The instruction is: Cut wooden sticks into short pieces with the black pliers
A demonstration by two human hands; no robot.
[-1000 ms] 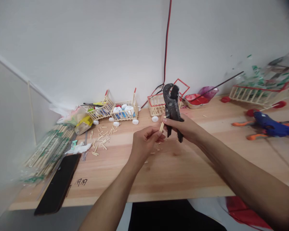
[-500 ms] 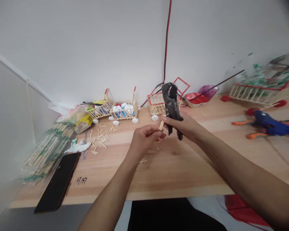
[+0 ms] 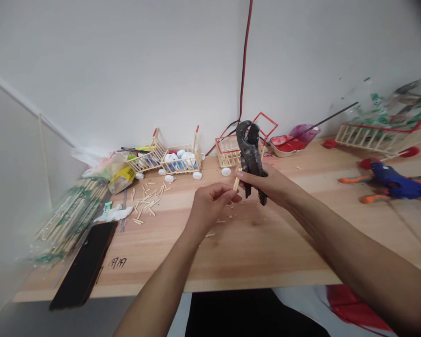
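Note:
My right hand [image 3: 268,185] is closed round the handles of dark metal cutters [image 3: 250,152], held upright above the wooden table [image 3: 266,243] with the jaws up. My left hand [image 3: 210,206] pinches a short pale wooden stick [image 3: 235,183] between thumb and fingers. The stick's upper end touches my right thumb beside the cutter handles. Small stick offcuts [image 3: 228,219] lie on the table just below both hands.
Small stick-built carts [image 3: 182,161] with white bottle caps stand by the wall, and a larger cart [image 3: 379,135] at the right. A blue and orange glue gun [image 3: 393,185] lies right. Cut sticks [image 3: 149,201], bagged skewers [image 3: 68,217] and a black phone [image 3: 86,267] lie left.
Both hands have held almost still with the stick and the cutters. The view has shifted slightly.

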